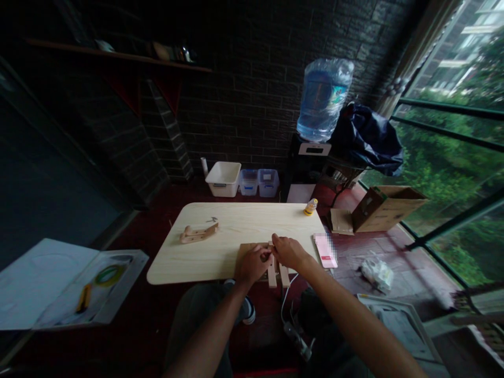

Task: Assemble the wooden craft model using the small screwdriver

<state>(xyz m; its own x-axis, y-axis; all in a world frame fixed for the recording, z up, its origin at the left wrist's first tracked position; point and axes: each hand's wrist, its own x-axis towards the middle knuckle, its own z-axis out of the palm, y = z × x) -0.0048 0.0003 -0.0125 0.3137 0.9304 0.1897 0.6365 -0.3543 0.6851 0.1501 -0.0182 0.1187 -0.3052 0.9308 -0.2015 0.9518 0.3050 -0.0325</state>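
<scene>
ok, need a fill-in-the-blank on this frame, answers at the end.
1. The left hand and right hand are close together at the ____ edge of the table.
2. Exactly ____ wooden strips jut past that edge.
3. The small bottle stands near the table's far ____ corner.
4. By the wall, the white bin is to the ____ of the clear bins.

Missing words: near; two; right; left.
</scene>
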